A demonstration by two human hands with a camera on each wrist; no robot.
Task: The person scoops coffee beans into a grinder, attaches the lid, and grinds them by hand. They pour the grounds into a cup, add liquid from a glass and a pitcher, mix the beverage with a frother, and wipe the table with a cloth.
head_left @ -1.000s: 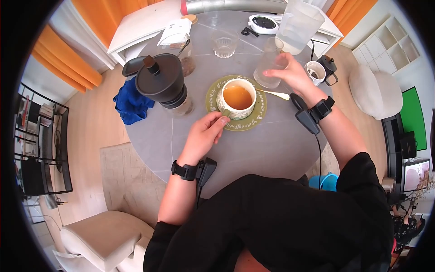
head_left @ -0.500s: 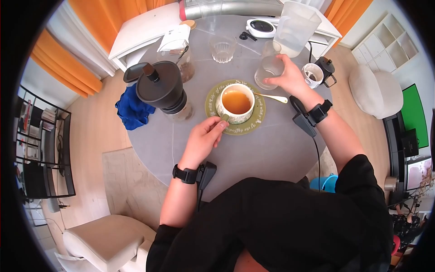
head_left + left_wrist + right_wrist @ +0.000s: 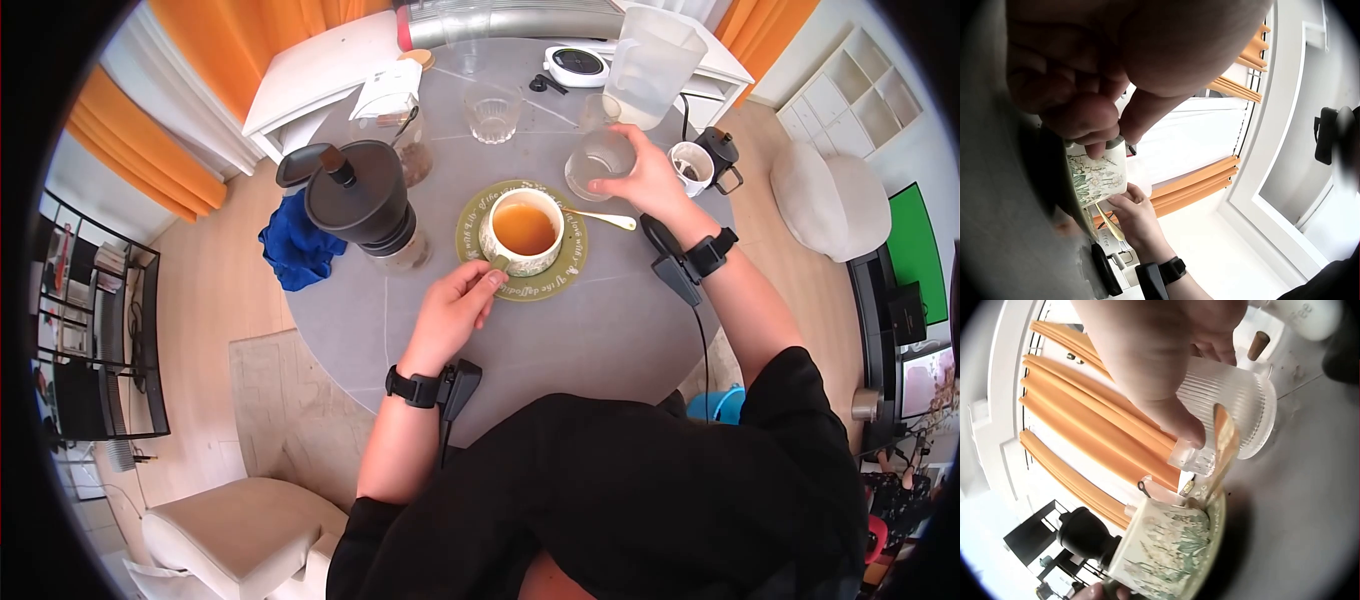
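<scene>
A floral cup (image 3: 525,231) of amber liquid stands on a green saucer (image 3: 570,262) with lettering round its rim. My left hand (image 3: 452,308) pinches the cup's handle between thumb and fingers; the left wrist view shows the cup (image 3: 1099,178) just beyond the fingertips. At the saucer's right edge lies a spoon (image 3: 606,217), its gold handle (image 3: 1224,450) close to the right wrist camera. My right hand (image 3: 655,187) grips a clear ribbed glass vessel (image 3: 597,163), thumb on the near side; the ribbed glass (image 3: 1235,403) stands on the table. The far fingers are partly hidden.
Left of the cup stand a black-topped grinder (image 3: 362,195) and a blue cloth (image 3: 298,243). Farther back are a short glass (image 3: 492,115), a white scale (image 3: 577,66) and a clear pitcher (image 3: 655,70). A white mug (image 3: 691,165) is at the right edge.
The head view has shifted slightly, so the table contents sit a little lower. Both hands keep their holds; the glass vessel seems slightly more tilted in view, while the cup stays on its saucer.
</scene>
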